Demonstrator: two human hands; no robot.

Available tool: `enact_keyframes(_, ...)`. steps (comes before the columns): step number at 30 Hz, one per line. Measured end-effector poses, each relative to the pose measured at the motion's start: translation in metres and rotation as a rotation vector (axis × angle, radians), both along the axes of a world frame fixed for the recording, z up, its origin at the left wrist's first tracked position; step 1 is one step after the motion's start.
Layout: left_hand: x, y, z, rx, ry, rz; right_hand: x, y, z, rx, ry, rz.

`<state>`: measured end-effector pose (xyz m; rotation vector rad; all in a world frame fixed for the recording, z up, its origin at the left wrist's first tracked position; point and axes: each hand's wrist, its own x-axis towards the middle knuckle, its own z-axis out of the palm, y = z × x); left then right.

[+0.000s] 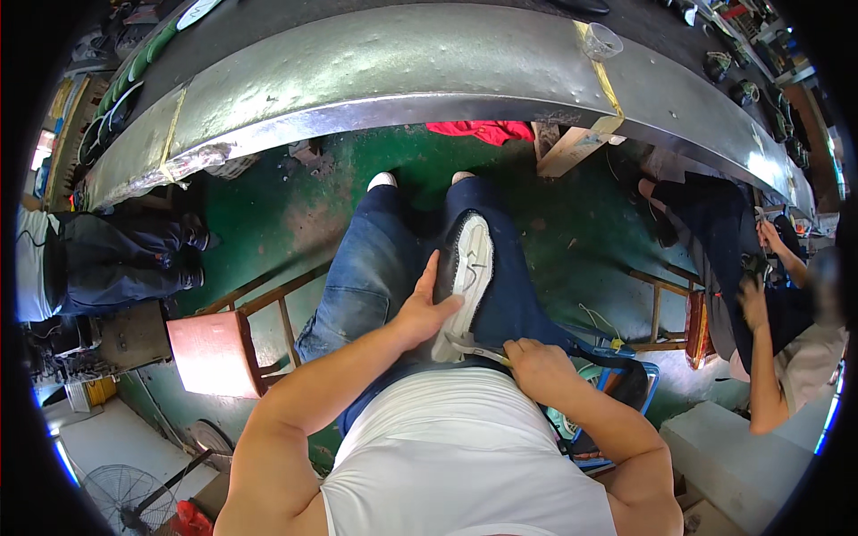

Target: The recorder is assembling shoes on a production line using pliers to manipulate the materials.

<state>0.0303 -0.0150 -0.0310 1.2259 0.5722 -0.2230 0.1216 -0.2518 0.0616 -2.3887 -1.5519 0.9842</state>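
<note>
Both hands work over the lap: left hand grips a black shoe with grooved white rubber sole, sole up on the thighs; right hand clamps a thin metal tool touching the sole's heel.

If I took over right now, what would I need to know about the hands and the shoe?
Left hand: steadies the shoe, thumb up along its side.
Right hand: grips scissors, tips at the shoe's near end.
Shoe: sole up on the lap, dark upper, white sole.
Done: cannot tell how much trimming is finished.
Left: the work at the near end looks in progress.
Nearby: wooden stool, metal conveyor bench ahead.
</note>
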Motion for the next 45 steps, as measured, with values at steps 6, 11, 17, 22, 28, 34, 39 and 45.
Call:
enact_keyframes(6,-0.019,-0.003,0.009,0.367,0.016,-0.242,0.055,-0.002,-0.017,-0.24,0.748,-0.078)
enact_keyframes(11,-0.033,-0.006,0.01,0.199,0.098,-0.147,0.059,0.021,0.024,-0.409,0.768,-0.271)
enact_keyframes(17,-0.018,-0.008,0.026,0.613,0.099,-0.17,0.028,0.038,-0.026,0.152,0.348,-0.285)
enact_keyframes(22,-0.031,0.027,0.075,-0.239,-0.069,0.132,0.025,0.0,-0.026,0.264,0.575,-0.659)
enact_keyframes(28,0.019,0.07,0.147,-0.648,-0.432,0.214,0.008,0.005,0.006,0.131,-0.055,-0.165)
enact_keyframes(34,0.068,0.074,0.154,-0.635,-0.46,0.358,0.033,0.041,0.04,0.639,-0.161,-0.168)
enact_keyframes(39,0.067,0.07,0.168,-0.72,-0.422,0.413,0.058,0.084,0.086,0.935,-0.18,-0.123)
enact_keyframes(45,0.066,0.069,0.164,-0.641,-0.422,0.476,0.057,0.145,0.121,1.147,-0.149,-0.076)
